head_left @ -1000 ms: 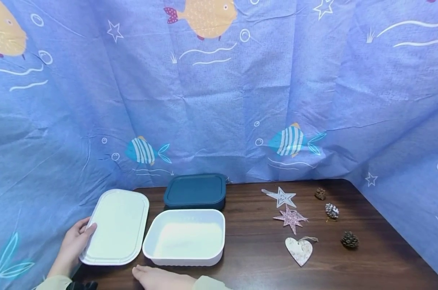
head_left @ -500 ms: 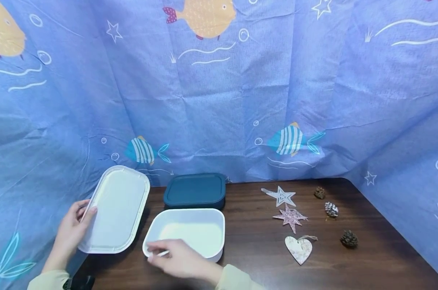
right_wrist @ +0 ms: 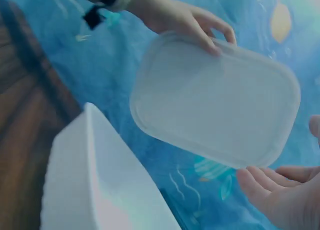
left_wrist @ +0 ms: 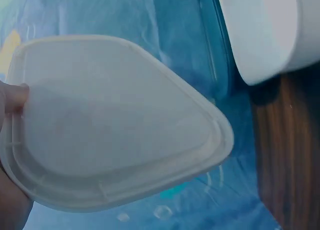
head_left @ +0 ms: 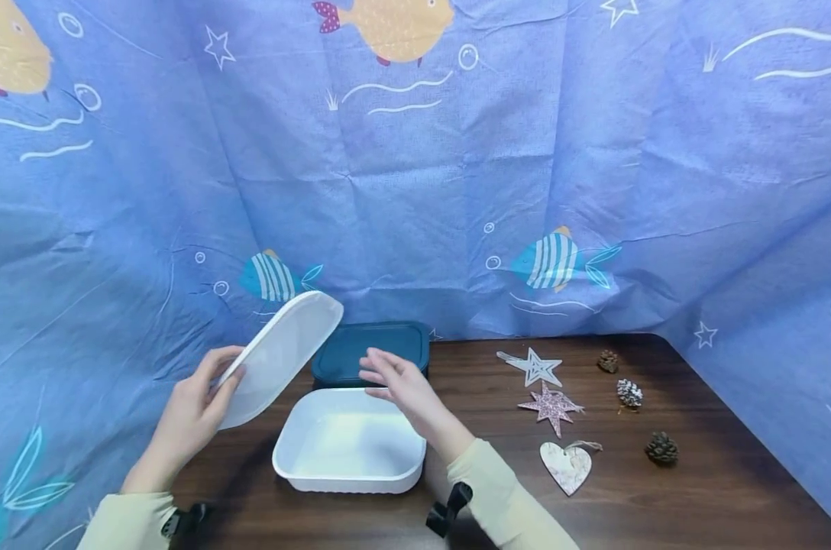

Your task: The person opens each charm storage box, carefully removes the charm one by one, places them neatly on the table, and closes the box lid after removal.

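My left hand [head_left: 198, 405] pinches the edge of a white rectangular lid [head_left: 281, 359], thumb on one face. The lid is raised off the table and steeply tilted, left of a white rectangular container [head_left: 350, 477] with no cover on it. Over the container's right back corner is my right hand [head_left: 412, 397], fingers extended and holding nothing. In the right wrist view the lid [right_wrist: 215, 100] shows its broad face, and the right hand's fingertips [right_wrist: 245, 177] appear near its lower edge. The left wrist view shows the left thumb [left_wrist: 17, 97] at the lid's rim.
A dark blue lidded container [head_left: 370, 340] sits just behind the white one. To the right lie a white star ornament [head_left: 539, 368], a pink glitter star [head_left: 551, 406], a wooden heart [head_left: 567, 466] and several pinecones [head_left: 661, 448]. A fish-print curtain [head_left: 415, 191] hangs behind the table [head_left: 512, 504].
The left hand has lifted the lid, tilted it and carried it rightward toward the containers. My right hand has risen from the table's front, across the white container, to its back right.
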`<act>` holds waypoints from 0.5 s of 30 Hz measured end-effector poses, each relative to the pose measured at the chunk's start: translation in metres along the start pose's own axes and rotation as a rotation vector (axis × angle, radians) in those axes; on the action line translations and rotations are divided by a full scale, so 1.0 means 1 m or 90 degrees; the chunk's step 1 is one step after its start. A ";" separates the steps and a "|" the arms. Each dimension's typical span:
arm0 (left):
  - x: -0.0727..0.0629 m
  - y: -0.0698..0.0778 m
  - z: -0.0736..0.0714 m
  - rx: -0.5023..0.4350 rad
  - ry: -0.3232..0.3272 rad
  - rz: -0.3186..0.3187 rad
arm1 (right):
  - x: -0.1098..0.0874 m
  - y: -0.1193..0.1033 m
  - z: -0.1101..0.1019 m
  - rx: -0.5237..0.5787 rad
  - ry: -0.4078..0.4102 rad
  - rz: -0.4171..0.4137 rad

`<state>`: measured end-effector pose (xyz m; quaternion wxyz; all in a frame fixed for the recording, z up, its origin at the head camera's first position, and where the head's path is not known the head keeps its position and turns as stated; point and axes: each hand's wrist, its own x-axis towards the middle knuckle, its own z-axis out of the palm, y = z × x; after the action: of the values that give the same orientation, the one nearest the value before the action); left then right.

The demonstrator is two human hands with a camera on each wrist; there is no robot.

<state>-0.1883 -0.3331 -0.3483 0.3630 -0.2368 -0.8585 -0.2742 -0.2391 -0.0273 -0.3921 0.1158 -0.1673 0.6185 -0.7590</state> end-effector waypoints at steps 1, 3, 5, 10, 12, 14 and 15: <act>0.002 0.004 0.001 0.013 -0.006 0.021 | 0.003 -0.002 -0.005 0.015 0.007 0.009; 0.005 0.012 0.003 0.045 -0.018 0.066 | 0.007 -0.007 -0.012 0.049 0.021 0.021; 0.007 0.018 0.005 0.070 -0.030 0.113 | 0.009 -0.012 -0.017 0.088 0.039 0.023; 0.004 0.031 0.014 0.078 -0.062 0.205 | 0.005 -0.020 -0.023 0.160 0.057 0.022; 0.000 0.035 0.019 0.078 -0.071 0.232 | 0.002 -0.021 -0.024 0.181 0.051 0.020; -0.005 0.039 0.025 0.087 -0.070 0.259 | 0.000 -0.020 -0.023 0.199 0.046 0.017; -0.007 0.041 0.027 0.091 -0.066 0.272 | 0.000 -0.020 -0.023 0.208 0.045 0.016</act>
<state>-0.1726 -0.2868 -0.3571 0.3838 -0.4011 -0.8235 -0.1169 -0.2473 -0.0025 -0.3770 0.1294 -0.1117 0.4924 -0.8534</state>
